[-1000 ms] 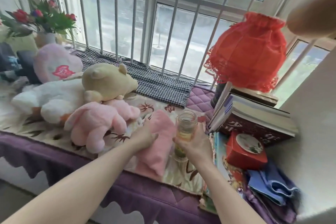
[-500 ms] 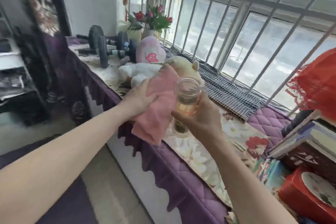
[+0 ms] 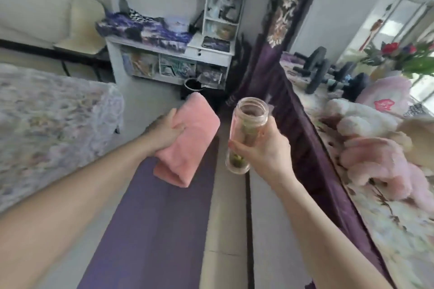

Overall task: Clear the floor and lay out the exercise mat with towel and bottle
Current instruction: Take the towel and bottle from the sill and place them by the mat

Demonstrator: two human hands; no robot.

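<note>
My left hand (image 3: 165, 131) grips a folded pink towel (image 3: 191, 141), held in the air above the far part of a purple exercise mat (image 3: 155, 225). The mat lies flat on the floor, running away from me between the bed and the window seat. My right hand (image 3: 263, 150) is wrapped around a clear glass bottle (image 3: 247, 129) with no lid; green leaves sit at its bottom. The bottle hangs upright over the pale floor just right of the mat's edge.
A bed with a floral cover (image 3: 47, 129) lines the left. The purple-draped window seat (image 3: 328, 171) on the right carries plush toys (image 3: 375, 159), dumbbells (image 3: 315, 70) and flowers. A white desk with shelves (image 3: 178, 49), a chair (image 3: 82, 28) and a dark bin (image 3: 193, 84) stand at the far end.
I lifted the towel and bottle off the window seat and turned left; both now hang over the floor by the mat instead of above the seat.
</note>
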